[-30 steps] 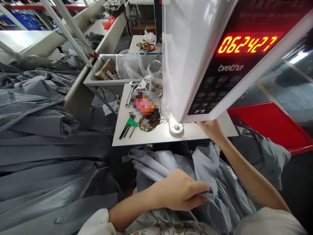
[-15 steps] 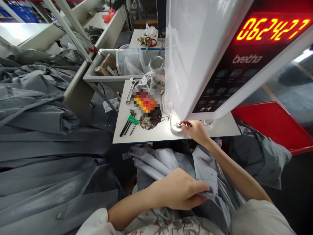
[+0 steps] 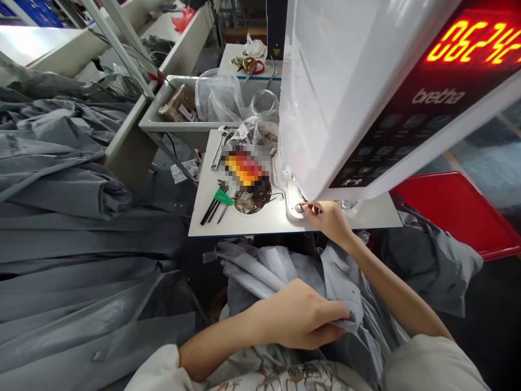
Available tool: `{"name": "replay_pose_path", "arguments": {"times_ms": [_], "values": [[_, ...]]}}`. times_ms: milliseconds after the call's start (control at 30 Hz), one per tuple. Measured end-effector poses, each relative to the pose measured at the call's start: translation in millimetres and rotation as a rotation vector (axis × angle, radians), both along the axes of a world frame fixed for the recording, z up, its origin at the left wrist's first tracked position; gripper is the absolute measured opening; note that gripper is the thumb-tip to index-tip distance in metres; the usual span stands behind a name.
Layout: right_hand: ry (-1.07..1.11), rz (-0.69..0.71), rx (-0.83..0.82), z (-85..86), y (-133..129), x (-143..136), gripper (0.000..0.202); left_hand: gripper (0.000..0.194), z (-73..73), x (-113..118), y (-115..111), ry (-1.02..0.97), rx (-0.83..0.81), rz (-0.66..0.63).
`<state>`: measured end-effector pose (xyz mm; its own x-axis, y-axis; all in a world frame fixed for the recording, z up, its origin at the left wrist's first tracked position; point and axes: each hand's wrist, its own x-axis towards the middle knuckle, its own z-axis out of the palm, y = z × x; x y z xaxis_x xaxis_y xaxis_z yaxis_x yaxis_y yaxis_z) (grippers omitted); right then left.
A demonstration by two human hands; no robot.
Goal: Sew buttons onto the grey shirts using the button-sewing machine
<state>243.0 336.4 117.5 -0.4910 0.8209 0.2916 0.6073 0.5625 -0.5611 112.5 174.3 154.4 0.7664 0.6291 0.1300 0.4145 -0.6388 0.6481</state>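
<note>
My left hand (image 3: 303,315) is closed on the edge of a grey garment (image 3: 345,277) that lies in folds over my lap. Small dark holes or dots show in its cloth near the fingers. At the front of the white machine (image 3: 325,108), my right hand (image 3: 328,217) has its fingers pinched together at the round metal die (image 3: 299,207) on the lower arm. Whatever those fingertips hold is too small to make out. The machine's head, with a lit red counter (image 3: 468,43), overhangs this spot.
On the white tabletop (image 3: 220,222) lie an adjustable wrench (image 3: 221,147), hex keys in a green holder (image 3: 223,196) and small metal parts (image 3: 245,202). A grey bin (image 3: 152,124) stands behind. Grey cloth (image 3: 81,239) is heaped left; a red tray (image 3: 451,212) sits right.
The view has shifted slightly, so the machine and its counter appear further right. Both hands keep nearly the same pose, the left on the garment and the right at the die.
</note>
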Motion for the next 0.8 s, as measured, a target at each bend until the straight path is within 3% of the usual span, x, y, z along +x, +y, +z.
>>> {"name": "replay_pose_path", "arguments": {"times_ms": [167, 433, 500, 667, 800], "values": [[0.053, -0.078, -0.088, 6.4, -4.5, 1.0, 0.024, 0.018, 1.3, -1.6, -0.2, -0.020, -0.006, 0.013], [0.454, -0.070, -0.885, 9.0, 2.4, 3.9, 0.020, 0.017, 2.7, -1.2, -0.5, -0.013, -0.002, 0.005], [0.577, -0.081, -1.021, 6.3, 5.0, 3.0, 0.017, 0.016, 2.2, -1.8, -0.8, -0.021, -0.007, 0.005], [0.751, -0.112, -1.211, -2.6, 12.9, 3.2, 0.013, 0.014, 2.0, -3.4, -1.4, -0.025, -0.022, -0.001], [0.763, -0.166, -1.298, -4.6, 19.4, 5.8, 0.011, 0.013, 3.4, -4.3, -1.5, -0.029, -0.021, 0.004]]}}
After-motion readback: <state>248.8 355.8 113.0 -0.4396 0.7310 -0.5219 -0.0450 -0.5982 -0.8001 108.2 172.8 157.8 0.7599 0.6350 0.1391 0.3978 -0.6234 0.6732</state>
